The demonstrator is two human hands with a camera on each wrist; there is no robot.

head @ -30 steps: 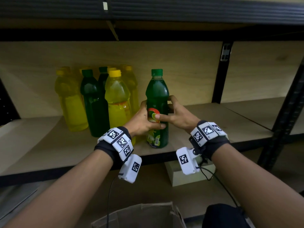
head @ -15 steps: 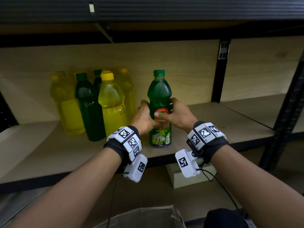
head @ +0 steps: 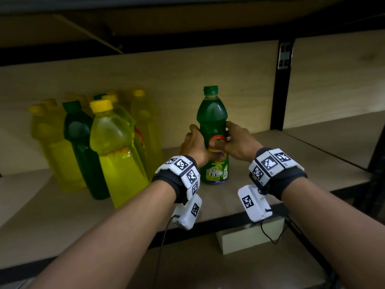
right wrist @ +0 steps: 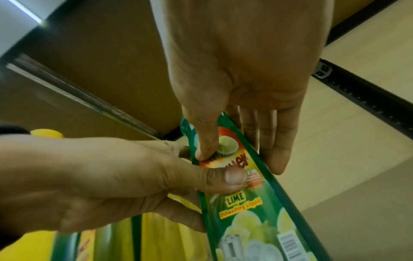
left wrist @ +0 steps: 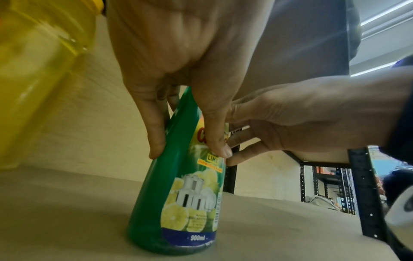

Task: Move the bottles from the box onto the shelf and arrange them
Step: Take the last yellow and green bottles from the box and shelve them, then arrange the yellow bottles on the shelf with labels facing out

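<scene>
A green lime dishwashing-liquid bottle (head: 212, 119) stands upright on the wooden shelf board (head: 62, 215), its base flat on the board in the left wrist view (left wrist: 178, 203). My left hand (head: 199, 142) grips its middle from the left, thumb across the label (left wrist: 188, 152). From the right, my right hand (head: 231, 140) grips it at the same height, thumb on the label and fingers behind (right wrist: 240, 161). To the left stands a cluster of several bottles: a yellow bottle (head: 116, 155) in front, a dark green bottle (head: 83, 151) beside it, more yellow ones behind.
A black upright post (head: 279, 90) stands right of the green bottle, with another shelf bay (head: 333, 142) beyond it. The upper shelf (head: 187, 24) hangs low overhead. A pale block (head: 250, 238) sits under the shelf's front edge.
Both hands have slid the green bottle back from the shelf's front edge, deeper onto the board. The view has closed in, and the cardboard box has left the picture.
</scene>
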